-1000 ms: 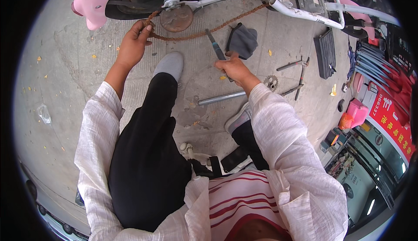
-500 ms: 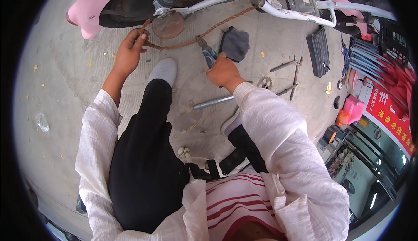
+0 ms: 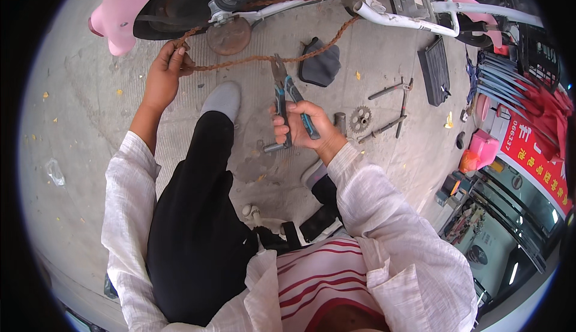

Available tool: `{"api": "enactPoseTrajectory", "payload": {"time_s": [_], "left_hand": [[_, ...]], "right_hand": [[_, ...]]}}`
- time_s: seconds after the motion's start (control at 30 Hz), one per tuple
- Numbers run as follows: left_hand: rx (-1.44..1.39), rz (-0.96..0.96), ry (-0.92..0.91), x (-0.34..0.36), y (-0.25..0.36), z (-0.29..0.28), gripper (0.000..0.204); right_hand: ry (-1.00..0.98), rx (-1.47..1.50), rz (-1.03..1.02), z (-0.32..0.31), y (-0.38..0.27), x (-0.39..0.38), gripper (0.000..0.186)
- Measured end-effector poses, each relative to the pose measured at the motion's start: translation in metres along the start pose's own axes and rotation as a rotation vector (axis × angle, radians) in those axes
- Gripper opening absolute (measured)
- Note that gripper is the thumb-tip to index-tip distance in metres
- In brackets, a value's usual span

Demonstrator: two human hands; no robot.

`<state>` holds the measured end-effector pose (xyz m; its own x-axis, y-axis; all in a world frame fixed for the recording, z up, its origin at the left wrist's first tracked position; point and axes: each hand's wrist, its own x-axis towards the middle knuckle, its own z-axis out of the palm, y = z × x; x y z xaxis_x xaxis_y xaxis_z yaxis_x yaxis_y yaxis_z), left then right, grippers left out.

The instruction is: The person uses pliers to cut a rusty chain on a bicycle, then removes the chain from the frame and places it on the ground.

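Note:
A rusty chain (image 3: 240, 61) loops below a pink and white two-wheeler frame (image 3: 414, 25). Near the rear wheel (image 3: 174, 14), my left hand (image 3: 165, 74) pinches the chain at its left bend. My right hand (image 3: 305, 125) holds blue-and-black pliers (image 3: 280, 83), their handles spread. The pliers' jaws point up at the chain's lower run; whether they touch it I cannot tell. A round rusty disc (image 3: 228, 35) shows between the chain and the wheel.
On the concrete floor lie a dark grey cloth-like piece (image 3: 320, 63), a toothed sprocket (image 3: 361, 119), a crank-like metal bar assembly (image 3: 401, 104) and a metal tube (image 3: 273, 147). A black tray-like part (image 3: 434, 71) is farther right. My grey shoe (image 3: 222, 99) stands below the chain.
The pliers' handles have spread and my right hand has moved down slightly. My left hand has shifted a little left with the chain, whose lower run now hangs flatter.

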<state>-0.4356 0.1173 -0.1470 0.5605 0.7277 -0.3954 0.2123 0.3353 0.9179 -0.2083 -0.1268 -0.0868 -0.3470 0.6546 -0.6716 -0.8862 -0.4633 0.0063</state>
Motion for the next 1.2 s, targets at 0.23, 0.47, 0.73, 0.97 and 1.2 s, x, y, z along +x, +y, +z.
{"api": "enactPoseTrajectory", "payload": {"time_s": [0.23, 0.47, 0.73, 0.97, 1.2], "left_hand": [[-0.046, 0.034, 0.008, -0.004, 0.022, 0.002, 0.022], [-0.002, 0.062, 0.011, -0.006, 0.009, 0.001, 0.025], [0.08, -0.047, -0.011, -0.016, 0.012, 0.006, 0.026], [0.072, -0.141, -0.021, -0.021, 0.02, 0.001, 0.028], [0.123, -0.133, -0.023, -0.019, 0.02, 0.0, 0.028]], "right_hand": [[-0.274, 0.159, -0.049, 0.027, 0.003, 0.005, 0.06], [-0.265, 0.193, -0.032, 0.03, 0.001, 0.002, 0.059], [-0.176, 0.167, 0.002, 0.023, -0.006, -0.003, 0.049], [-0.158, 0.157, 0.049, 0.02, -0.011, -0.006, 0.052], [-0.094, 0.081, 0.045, 0.012, -0.011, -0.005, 0.045]]}}
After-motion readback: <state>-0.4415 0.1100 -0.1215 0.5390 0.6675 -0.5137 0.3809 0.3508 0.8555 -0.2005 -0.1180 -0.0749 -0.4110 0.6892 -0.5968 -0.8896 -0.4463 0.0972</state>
